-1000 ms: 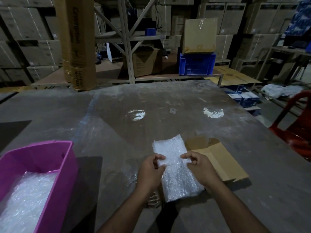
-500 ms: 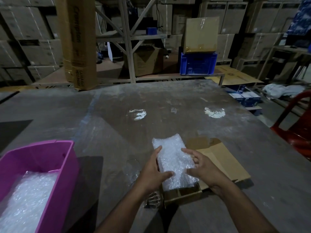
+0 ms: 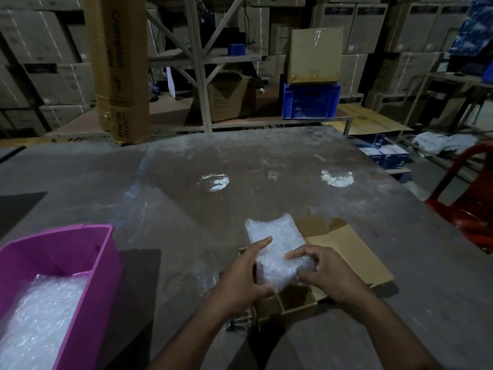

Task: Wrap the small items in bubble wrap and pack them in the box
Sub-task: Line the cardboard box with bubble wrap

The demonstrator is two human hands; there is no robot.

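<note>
Hands: left hand (image 3: 241,279) pressed flat-fingered against the left side of the bubble-wrap bundle (image 3: 277,252); right hand (image 3: 324,271) curled round its near right end. Bundle: held over the open cardboard box (image 3: 288,303), near centre of the counter (image 3: 266,161). Likely light, soft, slippery film, contents possibly fragile; best gripped at both sides. Pink bin (image 3: 88,252) of wrap, near left.
</note>
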